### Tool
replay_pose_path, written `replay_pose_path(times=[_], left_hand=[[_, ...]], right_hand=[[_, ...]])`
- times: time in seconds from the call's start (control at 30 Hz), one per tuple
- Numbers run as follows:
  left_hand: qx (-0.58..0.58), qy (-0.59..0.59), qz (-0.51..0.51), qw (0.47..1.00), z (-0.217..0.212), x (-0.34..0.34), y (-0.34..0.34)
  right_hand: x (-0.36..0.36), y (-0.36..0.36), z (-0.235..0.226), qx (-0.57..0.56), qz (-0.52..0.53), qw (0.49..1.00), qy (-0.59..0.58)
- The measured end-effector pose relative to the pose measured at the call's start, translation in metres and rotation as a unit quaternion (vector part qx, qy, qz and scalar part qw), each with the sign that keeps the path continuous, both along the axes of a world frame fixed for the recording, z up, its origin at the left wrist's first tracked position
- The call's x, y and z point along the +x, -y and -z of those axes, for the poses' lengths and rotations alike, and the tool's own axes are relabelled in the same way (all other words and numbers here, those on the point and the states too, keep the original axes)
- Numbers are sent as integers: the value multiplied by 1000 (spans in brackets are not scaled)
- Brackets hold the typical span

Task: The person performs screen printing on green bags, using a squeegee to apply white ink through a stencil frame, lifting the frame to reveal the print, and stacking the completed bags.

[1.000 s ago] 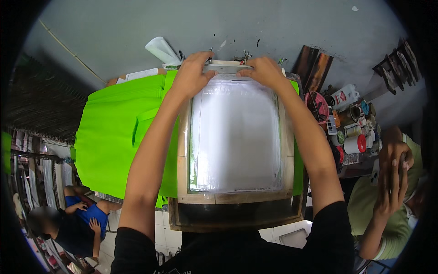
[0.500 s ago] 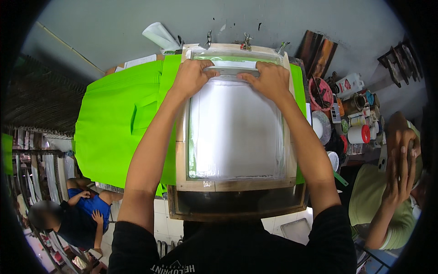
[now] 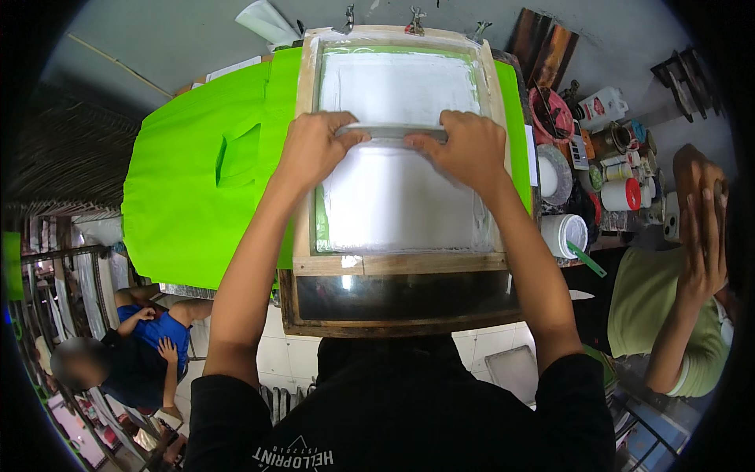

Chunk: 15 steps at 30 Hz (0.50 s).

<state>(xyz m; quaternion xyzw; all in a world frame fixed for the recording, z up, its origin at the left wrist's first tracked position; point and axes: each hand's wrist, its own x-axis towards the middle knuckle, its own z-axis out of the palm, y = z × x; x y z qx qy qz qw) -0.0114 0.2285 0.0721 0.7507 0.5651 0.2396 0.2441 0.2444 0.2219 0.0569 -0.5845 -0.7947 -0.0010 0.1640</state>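
My left hand (image 3: 318, 149) and my right hand (image 3: 472, 149) grip the two ends of a grey squeegee (image 3: 393, 135), thumbs on the near side and fingers over the far side. The squeegee lies across the white mesh of a screen printing frame (image 3: 330, 266), between its middle and far end. White ink (image 3: 401, 82) coats the mesh beyond the blade, and a paler stretch of mesh (image 3: 401, 204) lies on my side. Under the wooden frame, bright green fabric (image 3: 189, 189) spreads out to the left, with a cut flap in it. The squeegee's lower edge is hidden.
Metal clamps (image 3: 415, 20) hold the frame's far edge. At right stand a white tub (image 3: 560, 234) with a green spatula (image 3: 586, 259), a pink basin (image 3: 550, 116) and several jars. A person in a green shirt (image 3: 657, 303) is at right; another in blue shorts (image 3: 161, 338) sits at left.
Both hands have drawn the squeegee toward me from the far end of the frame, with white ink showing behind it. The whole view has shifted, so the frame appears higher.
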Motion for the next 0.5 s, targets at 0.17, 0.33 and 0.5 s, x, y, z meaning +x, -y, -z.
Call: replay_pose_path(times=[0.17,0.33,0.5], left_hand=[[4,12,7,1000,-4,0,50],[13,0,12,1000,-3,-6,98],[20,0,24,1000,-6,-6,144]], right_hand=[[-1,49,3,3,-8,1000,-14],[-6,96,5,7,-12,1000,-16],[-8,139,9,31,-19,999,-34]])
